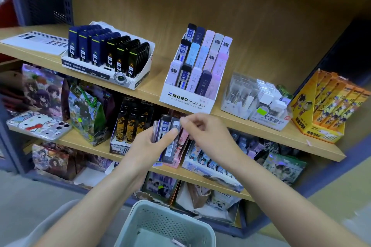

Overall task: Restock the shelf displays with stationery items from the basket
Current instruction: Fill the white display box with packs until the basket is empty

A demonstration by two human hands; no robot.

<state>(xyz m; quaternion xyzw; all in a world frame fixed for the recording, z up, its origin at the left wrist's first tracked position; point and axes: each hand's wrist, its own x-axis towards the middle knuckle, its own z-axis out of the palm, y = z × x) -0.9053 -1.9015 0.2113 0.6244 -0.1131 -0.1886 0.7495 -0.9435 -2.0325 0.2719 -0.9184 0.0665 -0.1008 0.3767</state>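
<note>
On the top shelf (154, 88), far left, a flat white card (34, 41) lies beside a white tray (104, 74) of dark blue and black cases standing in rows. Below the shelf edge, the left hand (150, 144) grips a fanned bundle of lead cases (167, 128), thumb across their fronts. Under the hands, a pale perforated basket (140, 214) sits at the lower edge of view. Just above the bundle, the MONO display box (188, 100) holds pastel and dark cases in tiers. The right hand (206, 132) pinches the top of the bundle's rightmost case. Further right stand clear boxes (239, 94) and an orange carton (321, 126).
</note>
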